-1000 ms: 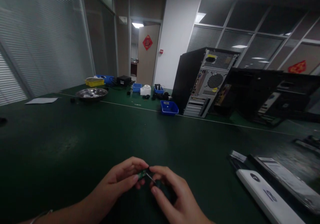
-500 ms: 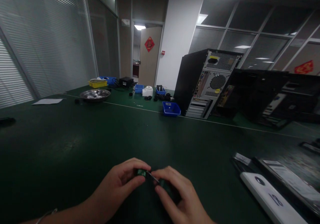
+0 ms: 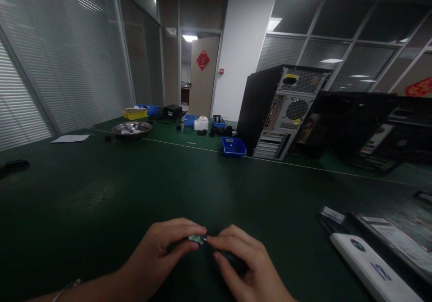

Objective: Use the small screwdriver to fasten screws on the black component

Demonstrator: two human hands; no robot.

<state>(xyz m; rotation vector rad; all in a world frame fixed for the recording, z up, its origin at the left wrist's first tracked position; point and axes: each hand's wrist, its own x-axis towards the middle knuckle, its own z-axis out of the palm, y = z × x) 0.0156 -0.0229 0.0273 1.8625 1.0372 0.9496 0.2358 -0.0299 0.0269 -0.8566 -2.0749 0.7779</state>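
Note:
Between the thumb and fingers of my left hand (image 3: 168,248) is a small green circuit board (image 3: 195,238), partly covered by the fingertips. My right hand (image 3: 246,261) is closed around a slim tool that looks like a screwdriver (image 3: 205,240). Its dark body is mostly hidden in the palm, and its thin metal tip meets the right end of the board. Both hands are held close together above the front of the green tabletop (image 3: 151,194).
At the right lies a white case marked 18 (image 3: 367,257) beside a dark framed unit (image 3: 398,239). Farther back stand a computer tower (image 3: 290,113), a blue tray (image 3: 233,147), a metal bowl (image 3: 131,129) and a yellow basket (image 3: 135,114). Paper (image 3: 70,138) lies at left.
The board has turned in my left fingers and its flat face shows more. My right fingertips have come closer to it, so less of the metal shaft shows. The view has shifted slightly.

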